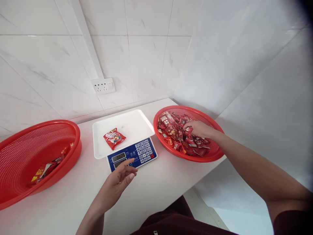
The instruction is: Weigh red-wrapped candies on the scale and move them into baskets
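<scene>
My right hand (199,128) reaches into the red mesh basket (218,126) on the right, its fingers closed on a small red snack packet (188,130). Many shiny red and brown packets (171,131) lie heaped around it. Over the front edge of the digital scale (132,152) hovers my left hand (119,179), open and holding nothing, fingers loosely extended near the display and keypad. One red and white snack packet (114,138) rests on the scale's white tray (133,122). The display is lit with digits, partly covered by my left fingers.
At the left stands another red mesh basket (44,132) with a few packets (49,168) at its bottom. All sits on a white table (156,189) against a tiled wall (149,52) with a power socket (103,86). A smooth pale wall (244,65) borders the right side.
</scene>
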Motion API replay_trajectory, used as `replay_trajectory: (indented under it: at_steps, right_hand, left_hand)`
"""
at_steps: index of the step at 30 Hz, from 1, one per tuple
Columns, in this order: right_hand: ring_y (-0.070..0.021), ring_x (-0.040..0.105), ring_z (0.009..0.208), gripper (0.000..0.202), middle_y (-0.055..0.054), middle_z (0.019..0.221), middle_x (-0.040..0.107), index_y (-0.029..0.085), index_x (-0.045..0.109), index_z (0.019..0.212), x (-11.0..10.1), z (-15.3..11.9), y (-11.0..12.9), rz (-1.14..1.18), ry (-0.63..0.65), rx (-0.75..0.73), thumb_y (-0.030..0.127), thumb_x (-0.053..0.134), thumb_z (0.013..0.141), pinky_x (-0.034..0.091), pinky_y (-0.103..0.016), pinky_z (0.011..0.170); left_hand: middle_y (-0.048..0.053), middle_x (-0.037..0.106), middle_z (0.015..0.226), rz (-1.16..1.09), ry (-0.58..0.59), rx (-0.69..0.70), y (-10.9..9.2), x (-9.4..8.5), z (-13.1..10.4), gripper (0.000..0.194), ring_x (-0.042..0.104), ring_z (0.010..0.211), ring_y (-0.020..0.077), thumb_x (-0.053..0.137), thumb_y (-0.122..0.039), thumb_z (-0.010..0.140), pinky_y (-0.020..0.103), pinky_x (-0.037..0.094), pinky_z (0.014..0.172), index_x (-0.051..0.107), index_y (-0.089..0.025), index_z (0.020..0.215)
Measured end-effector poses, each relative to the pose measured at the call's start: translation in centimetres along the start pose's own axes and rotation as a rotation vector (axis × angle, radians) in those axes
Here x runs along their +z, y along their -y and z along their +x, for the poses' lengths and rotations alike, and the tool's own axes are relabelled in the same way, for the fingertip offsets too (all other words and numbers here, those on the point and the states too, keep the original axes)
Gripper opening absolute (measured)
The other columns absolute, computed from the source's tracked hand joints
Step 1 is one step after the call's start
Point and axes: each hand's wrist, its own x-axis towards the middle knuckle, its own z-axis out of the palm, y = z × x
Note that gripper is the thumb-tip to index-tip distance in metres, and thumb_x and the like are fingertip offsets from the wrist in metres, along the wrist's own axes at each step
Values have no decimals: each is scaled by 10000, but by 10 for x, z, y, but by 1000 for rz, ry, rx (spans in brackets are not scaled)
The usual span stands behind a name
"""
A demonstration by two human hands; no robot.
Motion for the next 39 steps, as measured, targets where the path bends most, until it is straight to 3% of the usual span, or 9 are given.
replay_trajectory:
  at_steps: [3, 9, 13, 16, 18, 21, 26, 32, 39]
  right_hand:
    - [-261, 645, 888, 181, -30, 895, 723, 231, 697, 830, -10, 0, 2, 204, -82, 59, 258, 650, 658, 475, -359, 816]
    - [-257, 685, 847, 289, -79, 892, 727, 217, 609, 926, -24, -8, 24, 684, -181, 95, 406, 604, 707, 549, -395, 747]
    - [-277, 693, 831, 290, -88, 899, 728, 236, 609, 883, -20, -26, 69, 958, -86, 43, 463, 622, 704, 563, -411, 717]
    - [-266, 686, 805, 310, -47, 921, 714, 254, 635, 844, -9, -39, 114, 1197, 21, 12, 418, 743, 604, 563, -416, 704]
    - [-246, 670, 834, 293, -21, 932, 698, 259, 661, 812, 1, -40, 142, 1156, -6, -76, 391, 771, 575, 548, -412, 755]
    - [-246, 638, 922, 212, -20, 914, 698, 257, 690, 824, 20, -32, 178, 880, -172, -246, 370, 727, 649, 496, -427, 862]
    - [-242, 642, 933, 201, -39, 978, 712, 238, 695, 913, 52, -8, 219, 628, -253, -345, 325, 660, 735, 504, -405, 840]
    - [-229, 647, 955, 242, -29, 1023, 711, 231, 692, 982, 72, 18, 232, 592, -245, -376, 291, 649, 752, 502, -412, 872]
    - [-228, 641, 980, 273, -34, 1077, 689, 229, 682, 1035, 75, 31, 229, 596, -300, -394, 267, 649, 767, 488, -425, 915]
  left_hand:
    - [81, 619, 1109, -6, -6, -10, 0, -1, 0, 516, 572, 1036, 212, 537, -459, 834, 369, 444, 916, 446, -253, 1298]
    - [78, 627, 1073, -48, 5, 13, -1, 2, 2, 491, 575, 1017, 207, 540, -450, 838, 381, 441, 919, 459, -247, 1279]
    - [86, 612, 1086, -136, 50, 54, -5, 12, 6, 469, 585, 998, 207, 539, -440, 846, 386, 450, 894, 462, -239, 1263]
    - [103, 590, 1116, -195, 102, 119, -8, 23, 8, 481, 589, 988, 206, 540, -437, 851, 383, 460, 868, 442, -236, 1276]
    - [118, 590, 1118, -203, 146, 132, -7, 30, 8, 504, 591, 979, 208, 564, -449, 833, 372, 463, 846, 451, -221, 1268]
    - [139, 612, 1085, -178, 211, 102, -2, 38, 5, 553, 597, 957, 208, 589, -480, 802, 365, 459, 838, 474, -186, 1256]
    - [132, 626, 1073, -120, 229, 51, 15, 38, -12, 550, 599, 951, 201, 577, -503, 799, 364, 459, 838, 495, -203, 1252]
    - [115, 627, 1058, -148, 101, -36, 39, 24, -40, 501, 587, 949, 191, 575, -470, 814, 378, 444, 870, 501, -204, 1231]
    - [111, 617, 1066, -172, 31, -132, 49, 17, -56, 503, 583, 968, 193, 581, -474, 803, 360, 442, 853, 502, -195, 1214]
